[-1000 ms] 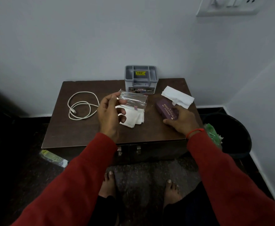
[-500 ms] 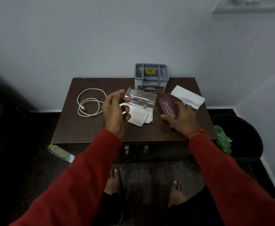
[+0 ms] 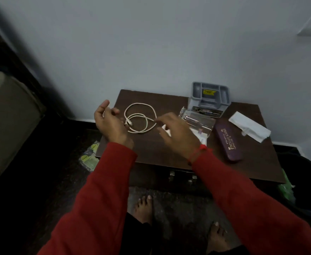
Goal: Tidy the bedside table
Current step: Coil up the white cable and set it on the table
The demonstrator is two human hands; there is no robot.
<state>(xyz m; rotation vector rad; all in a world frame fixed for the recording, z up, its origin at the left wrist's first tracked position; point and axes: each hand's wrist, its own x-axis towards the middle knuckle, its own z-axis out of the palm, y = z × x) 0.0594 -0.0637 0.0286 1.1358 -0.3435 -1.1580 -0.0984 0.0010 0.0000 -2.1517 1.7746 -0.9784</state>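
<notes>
On the brown bedside table [image 3: 151, 153] lies a coiled white cable [image 3: 139, 116]. My left hand [image 3: 108, 124] hovers at the table's left edge beside the coil, fingers loosely curled and holding nothing. Just right of the cable, my right hand [image 3: 176, 133] is spread above the table top, also holding nothing. Behind it a clear plastic packet [image 3: 199, 120] lies on folded white paper [image 3: 201, 138]. A purple spectacle case [image 3: 228, 141] and a white tissue [image 3: 248, 127] lie further right. A grey organiser [image 3: 210, 98] stands against the wall.
A black bin [image 3: 302, 173] with green plastic [image 3: 285, 190] at its rim stands right of the table. A green packet [image 3: 90, 157] lies on the floor at the left, near a bed [image 3: 7, 116]. My bare feet are in front of the table.
My left hand let go of the clear packet and moved left past the cable. My right hand left the purple case and moved left toward the cable. The view swung left.
</notes>
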